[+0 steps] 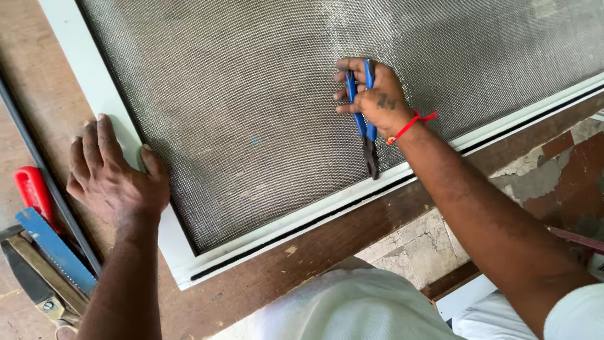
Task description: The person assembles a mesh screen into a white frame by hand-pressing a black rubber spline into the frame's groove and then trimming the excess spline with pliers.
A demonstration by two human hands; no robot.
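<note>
Blue-handled pliers (pixel 367 119) (right-held) on mesh (pixel 251 94)

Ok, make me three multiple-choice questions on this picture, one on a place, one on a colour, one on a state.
1. Where does the left hand rest?
A. on the white frame of the mesh screen
B. on the floor tiles
C. on the pliers

2. What colour are the handles of the pliers?
A. yellow
B. blue
C. green

3. How is the right hand?
A. open and flat
B. out of view
C. closed around the pliers

Key: 1 A, the palm lies over the frame's left side; 2 B, both handles show blue; 3 C, the fingers wrap the handles, nose pointing at the frame's groove.
</note>
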